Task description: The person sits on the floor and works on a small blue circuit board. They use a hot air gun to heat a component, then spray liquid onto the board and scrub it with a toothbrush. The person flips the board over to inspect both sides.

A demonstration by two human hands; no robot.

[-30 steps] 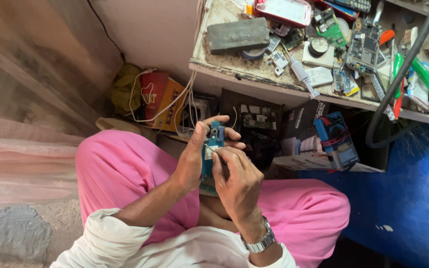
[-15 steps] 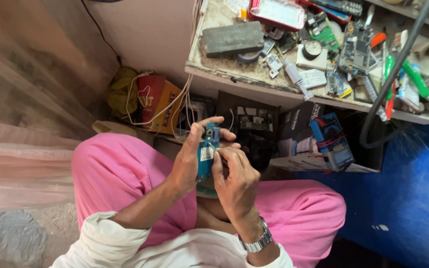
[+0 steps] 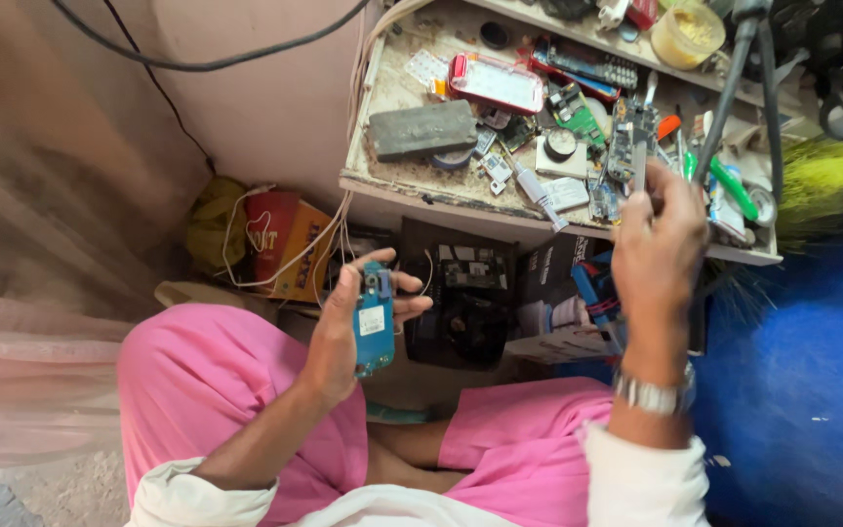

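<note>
My left hand (image 3: 343,327) holds a blue-green phone circuit board (image 3: 374,320) upright above my lap, fingers curled around its edges. My right hand (image 3: 663,244) is raised at the front edge of the cluttered workbench (image 3: 412,185), with its fingers near a thin grey tool (image 3: 639,164) among the parts there; whether it grips the tool is unclear. A metal watch sits on the right wrist. I sit cross-legged in pink trousers.
The bench carries a grey block (image 3: 421,130), a red-rimmed phone (image 3: 496,83), circuit boards, screwdrivers and a small jar. Below it are a red box (image 3: 280,244), cables and dark cartons. A black lamp arm (image 3: 729,88) crosses on the right beside a blue surface (image 3: 802,390).
My right hand left the board and rose to the bench edge on the right. The left hand alone now holds the board, a little lower and more to the left.
</note>
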